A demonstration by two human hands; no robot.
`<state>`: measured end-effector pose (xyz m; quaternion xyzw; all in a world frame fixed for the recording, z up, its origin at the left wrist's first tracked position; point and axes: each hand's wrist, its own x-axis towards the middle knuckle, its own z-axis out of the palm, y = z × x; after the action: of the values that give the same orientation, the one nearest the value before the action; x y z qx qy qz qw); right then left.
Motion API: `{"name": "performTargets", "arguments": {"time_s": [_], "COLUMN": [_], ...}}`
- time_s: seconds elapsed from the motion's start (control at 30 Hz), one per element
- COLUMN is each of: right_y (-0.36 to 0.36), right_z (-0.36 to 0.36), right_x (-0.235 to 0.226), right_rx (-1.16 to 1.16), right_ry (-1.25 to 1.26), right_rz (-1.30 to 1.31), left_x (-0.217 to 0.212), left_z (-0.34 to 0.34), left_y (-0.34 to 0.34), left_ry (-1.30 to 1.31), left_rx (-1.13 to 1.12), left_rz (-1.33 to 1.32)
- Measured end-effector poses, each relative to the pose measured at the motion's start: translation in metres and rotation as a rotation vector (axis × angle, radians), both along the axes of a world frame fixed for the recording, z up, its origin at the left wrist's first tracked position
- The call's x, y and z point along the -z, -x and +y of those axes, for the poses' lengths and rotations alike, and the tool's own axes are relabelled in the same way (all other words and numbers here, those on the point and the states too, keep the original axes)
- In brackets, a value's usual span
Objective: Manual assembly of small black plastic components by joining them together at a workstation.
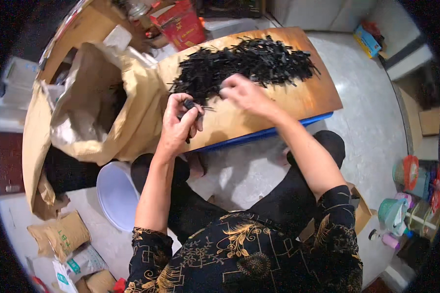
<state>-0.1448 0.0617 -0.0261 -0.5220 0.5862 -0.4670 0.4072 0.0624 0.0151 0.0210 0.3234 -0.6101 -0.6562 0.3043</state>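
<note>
A heap of thin black strips (pixel 244 61) is spread over the far part of a wooden board (pixel 303 102). My left hand (pixel 173 122) is raised at the heap's near left corner, its fingers curled around a small bunch of black strips (pixel 188 104). Some thin ends stick out from that bunch toward the right. Over the near edge of the heap is my right hand (pixel 247 95), its fingers smeared by motion, so I cannot make out whether anything is in them.
Left of the board stands a large, open brown paper sack (pixel 139 93). A pale round tub (pixel 115 195) sits on the floor by my left leg. Behind the board is a red box (pixel 181 29). Brown packages (pixel 66 234) lie at lower left; baskets (pixel 393 212) stand far right.
</note>
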Motion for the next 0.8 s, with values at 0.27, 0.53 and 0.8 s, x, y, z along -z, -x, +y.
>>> {"name": "performTargets", "arguments": {"time_s": [0.27, 0.53, 0.8], "right_y": [0.065, 0.054, 0.085], "right_z": [-0.013, -0.007, -0.034], "right_x": [0.049, 0.050, 0.093], "right_rx": [0.424, 0.529, 0.529], "right_ry": [-0.234, -0.266, 0.071], "right_rz": [0.755, 0.787, 0.441], "left_x": [-0.027, -0.033, 0.082], "left_z": [0.032, 0.042, 0.036], "left_y": [-0.074, -0.167, -0.397], "left_ry": [-0.185, -0.051, 0.572], "left_rx": [-0.054, -0.589, -0.671], "left_rz": [0.169, -0.158, -1.071]}}
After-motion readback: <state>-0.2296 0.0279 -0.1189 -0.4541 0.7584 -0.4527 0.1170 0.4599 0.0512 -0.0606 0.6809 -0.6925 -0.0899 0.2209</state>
